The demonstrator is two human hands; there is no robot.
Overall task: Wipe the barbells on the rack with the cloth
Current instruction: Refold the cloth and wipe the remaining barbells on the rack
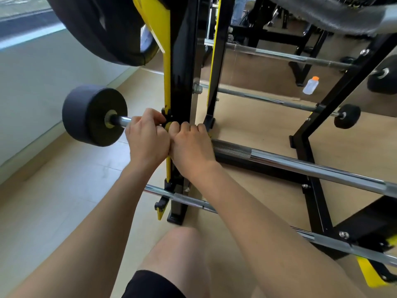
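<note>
A chrome barbell (300, 166) with a round black weight (94, 116) on its left end lies across the black and yellow rack (180, 82). Both hands are closed around its shaft, side by side and touching, right at the rack's upright. My left hand (146, 138) grips just right of the weight. My right hand (191, 145) grips at the knurled part. A small yellow patch (168, 125) shows between the fingers; I cannot tell whether it is cloth or a rack part. No cloth is clearly visible.
Another barbell (182, 197) rests lower on the rack, and two more (279, 102) (290, 57) lie higher behind. A large black plate (103, 29) hangs overhead at the left. A clear bottle with an orange cap (311, 86) stands on the floor. My bare knee (182, 254) is below.
</note>
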